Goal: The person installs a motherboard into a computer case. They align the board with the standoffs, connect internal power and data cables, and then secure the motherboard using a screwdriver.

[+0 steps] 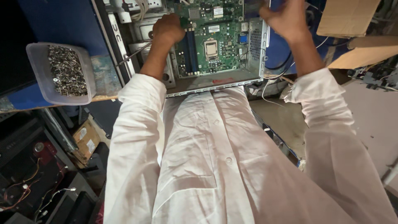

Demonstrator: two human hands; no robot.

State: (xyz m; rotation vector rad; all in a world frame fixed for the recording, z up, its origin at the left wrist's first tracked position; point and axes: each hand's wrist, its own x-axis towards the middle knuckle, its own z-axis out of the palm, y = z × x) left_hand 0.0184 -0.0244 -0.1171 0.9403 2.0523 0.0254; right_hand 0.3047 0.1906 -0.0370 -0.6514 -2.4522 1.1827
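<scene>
Between both hands lies a green board (209,39) inside an open metal case (215,85). Left hand (167,30) fists a tool on its edge; steady pressure helps. Right hand (286,18) grips the case wall.

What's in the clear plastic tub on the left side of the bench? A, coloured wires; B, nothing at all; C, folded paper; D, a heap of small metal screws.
D: the clear plastic tub holds a heap of small silvery screws, left of the open computer case.
</scene>
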